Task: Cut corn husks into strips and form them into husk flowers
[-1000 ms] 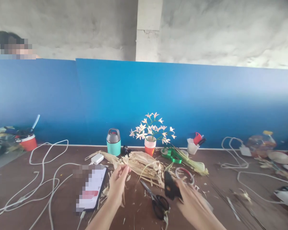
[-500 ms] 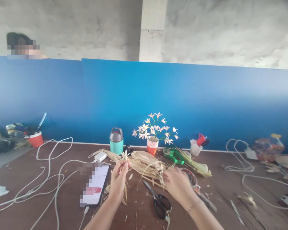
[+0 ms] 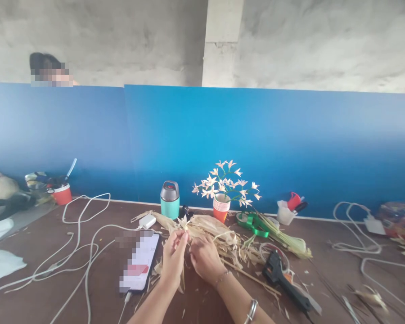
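Note:
My left hand (image 3: pixel 174 252) pinches a small pale flower (image 3: pixel 184 222) that looks made of dried corn husk, its petals pointing up. Close beside it on the right, my right hand (image 3: pixel 204 258) has its fingers curled together near the flower's base; whatever they hold is hidden. Behind both hands lies a heap of dried corn husks (image 3: pixel 216 223). Farther back, similar flowers on green stems (image 3: pixel 222 182) stand in a stack of paper cups (image 3: pixel 222 208). A black glue gun (image 3: pixel 283 281) rests to the right of my right forearm.
Left of my hands lies a phone (image 3: pixel 140 263) with white cables (image 3: pixel 87 265). A turquoise flask (image 3: pixel 170 204) stands at the back. Green ribbon (image 3: pixel 254 224), a bundle of pale stalks (image 3: pixel 290 238) and a white cup with pens (image 3: pixel 286 213) are toward the right. A blue partition (image 3: pixel 256 135) closes the back.
My right hand has moved left from the husk heap to beside my left hand. The glue gun now shows, and the scissors are out of sight. The view has shifted slightly.

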A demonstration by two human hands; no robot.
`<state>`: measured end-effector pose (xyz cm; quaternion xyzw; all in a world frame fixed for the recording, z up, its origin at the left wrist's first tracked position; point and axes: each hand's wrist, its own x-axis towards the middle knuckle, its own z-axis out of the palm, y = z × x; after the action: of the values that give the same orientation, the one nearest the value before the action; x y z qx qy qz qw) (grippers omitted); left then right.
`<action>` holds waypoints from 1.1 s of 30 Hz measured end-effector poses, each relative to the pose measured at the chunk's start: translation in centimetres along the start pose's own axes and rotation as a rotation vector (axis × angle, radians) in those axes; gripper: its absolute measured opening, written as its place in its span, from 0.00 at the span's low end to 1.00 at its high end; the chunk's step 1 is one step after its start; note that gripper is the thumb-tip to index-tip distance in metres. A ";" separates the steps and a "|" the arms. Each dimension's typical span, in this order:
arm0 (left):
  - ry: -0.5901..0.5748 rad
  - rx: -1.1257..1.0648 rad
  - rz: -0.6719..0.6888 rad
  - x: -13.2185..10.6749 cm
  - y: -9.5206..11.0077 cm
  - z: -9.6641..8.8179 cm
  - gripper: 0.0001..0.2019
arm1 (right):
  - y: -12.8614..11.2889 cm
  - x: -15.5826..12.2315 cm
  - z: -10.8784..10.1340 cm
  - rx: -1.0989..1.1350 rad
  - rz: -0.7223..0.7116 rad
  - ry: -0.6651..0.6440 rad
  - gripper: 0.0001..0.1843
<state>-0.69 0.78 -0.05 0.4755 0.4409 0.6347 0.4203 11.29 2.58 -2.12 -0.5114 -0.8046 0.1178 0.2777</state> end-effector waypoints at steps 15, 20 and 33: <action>-0.037 0.005 -0.028 -1.2 -0.3 0.9 0.16 | -1.3 -0.3 -8.8 1.229 0.285 0.069 0.24; -0.014 -0.001 0.051 -1.7 0.3 1.2 0.14 | -1.7 -0.1 -8.1 0.947 0.265 0.105 0.18; -0.049 -0.017 -0.022 -1.7 0.4 1.2 0.14 | -2.7 -0.5 -6.9 0.593 0.221 0.185 0.11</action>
<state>0.78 -0.78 0.15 0.4825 0.4304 0.6220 0.4416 13.31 0.27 4.69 -0.5011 -0.6462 0.3293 0.4721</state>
